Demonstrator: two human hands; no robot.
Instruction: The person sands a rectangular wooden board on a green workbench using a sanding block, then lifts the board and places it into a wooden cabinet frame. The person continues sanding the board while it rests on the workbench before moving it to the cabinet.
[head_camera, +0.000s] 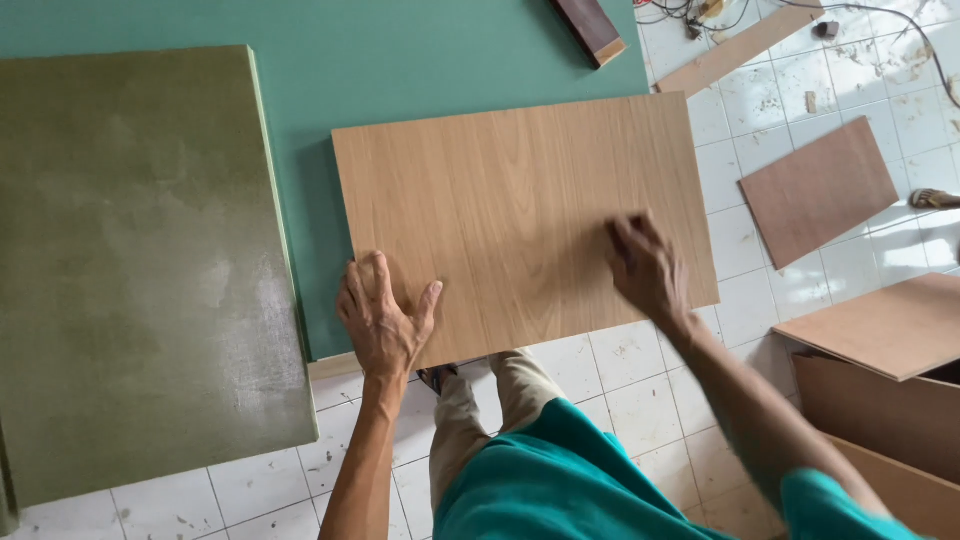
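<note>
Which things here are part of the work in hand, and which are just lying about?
In hand:
left hand, flat on the oak-grain panel
right hand, also on it
green board underneath

Lying about:
olive slab
brown panel on the tiled floor
long strip
cables

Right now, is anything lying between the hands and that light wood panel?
Nothing visible. The left hand lies flat on the wood panel at its near left corner, and the right hand presses directly on its right part.
</note>
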